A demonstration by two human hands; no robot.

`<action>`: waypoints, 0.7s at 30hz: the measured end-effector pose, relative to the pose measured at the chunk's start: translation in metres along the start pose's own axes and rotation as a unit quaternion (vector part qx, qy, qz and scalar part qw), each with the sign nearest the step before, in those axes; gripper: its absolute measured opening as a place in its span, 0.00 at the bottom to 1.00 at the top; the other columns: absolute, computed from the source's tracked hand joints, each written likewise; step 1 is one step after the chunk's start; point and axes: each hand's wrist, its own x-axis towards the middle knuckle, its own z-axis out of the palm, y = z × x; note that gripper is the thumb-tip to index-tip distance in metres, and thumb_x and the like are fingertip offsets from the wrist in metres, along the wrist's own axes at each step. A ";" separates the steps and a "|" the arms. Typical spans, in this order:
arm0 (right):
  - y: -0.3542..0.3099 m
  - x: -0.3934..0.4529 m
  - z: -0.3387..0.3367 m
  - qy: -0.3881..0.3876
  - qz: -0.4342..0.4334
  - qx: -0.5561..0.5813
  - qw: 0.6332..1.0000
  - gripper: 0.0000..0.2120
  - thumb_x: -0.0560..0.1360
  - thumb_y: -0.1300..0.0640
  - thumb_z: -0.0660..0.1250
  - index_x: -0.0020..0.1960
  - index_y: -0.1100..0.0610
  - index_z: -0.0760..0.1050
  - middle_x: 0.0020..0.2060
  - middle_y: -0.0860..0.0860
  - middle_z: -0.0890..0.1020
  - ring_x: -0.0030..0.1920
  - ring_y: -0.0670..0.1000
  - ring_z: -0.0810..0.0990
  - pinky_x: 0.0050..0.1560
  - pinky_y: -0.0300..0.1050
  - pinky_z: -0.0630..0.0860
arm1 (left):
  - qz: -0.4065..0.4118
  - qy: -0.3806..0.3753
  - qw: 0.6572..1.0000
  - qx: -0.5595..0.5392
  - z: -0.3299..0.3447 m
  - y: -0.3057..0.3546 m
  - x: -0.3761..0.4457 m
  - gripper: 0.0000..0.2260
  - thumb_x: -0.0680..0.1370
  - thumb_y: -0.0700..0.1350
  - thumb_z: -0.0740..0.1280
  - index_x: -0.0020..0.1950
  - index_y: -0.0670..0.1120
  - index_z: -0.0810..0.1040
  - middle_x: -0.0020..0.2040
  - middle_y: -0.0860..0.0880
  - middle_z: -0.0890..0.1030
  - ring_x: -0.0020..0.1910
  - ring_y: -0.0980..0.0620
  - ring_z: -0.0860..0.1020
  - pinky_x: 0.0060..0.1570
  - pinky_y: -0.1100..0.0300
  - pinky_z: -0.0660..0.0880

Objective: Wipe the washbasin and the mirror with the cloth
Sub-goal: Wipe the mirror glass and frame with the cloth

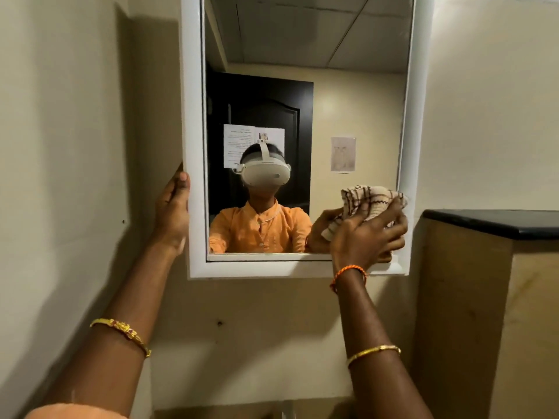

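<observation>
A small washroom – white-framed wall mirror [305, 55], plain cream walls [66, 146], dark door [263, 116] reflected behind

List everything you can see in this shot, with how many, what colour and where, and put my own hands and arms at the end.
mirror: one, white frame, on the wall ahead, centre.
cloth: one, beige with dark checks, bunched against the mirror's lower right corner.
wall: cream, all around the mirror.
ledge: one, black top, on a tan wooden unit at right.
reflected door: one, black, seen in the mirror, with white paper notices on it.
bangles: two, gold, one on each forearm.
thread band: one, orange, on the right wrist.
left hand: grip on the mirror frame's left edge.
right hand: pressing the cloth to the glass.
</observation>
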 end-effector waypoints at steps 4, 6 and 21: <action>-0.002 -0.035 0.009 -0.018 -0.030 0.012 0.999 0.29 0.72 0.53 0.57 0.73 0.52 0.61 0.70 0.57 0.64 0.66 0.61 0.63 0.63 0.61 0.62 | -0.022 -0.039 0.998 -0.031 -0.007 -0.005 -0.007 0.17 0.82 0.48 0.55 0.70 0.47 0.69 0.60 0.55 0.77 0.57 0.66 0.76 0.59 0.69 0.72; -0.005 -0.056 0.016 -0.038 -0.042 0.011 0.998 0.32 0.70 0.54 0.59 0.74 0.52 0.60 0.71 0.58 0.64 0.66 0.62 0.64 0.65 0.63 0.62 | -0.024 -0.044 0.998 -0.038 -0.009 -0.008 -0.011 0.17 0.81 0.48 0.56 0.70 0.47 0.69 0.66 0.51 0.76 0.64 0.57 0.74 0.66 0.61 0.70; -0.017 -0.110 0.037 -0.042 -0.112 0.039 0.992 0.29 0.72 0.50 0.57 0.73 0.50 0.61 0.70 0.57 0.67 0.64 0.62 0.66 0.63 0.60 0.63 | -0.087 -0.078 0.992 -0.054 -0.025 -0.017 -0.018 0.19 0.80 0.47 0.58 0.71 0.49 0.68 0.63 0.52 0.76 0.53 0.61 0.76 0.40 0.74 0.77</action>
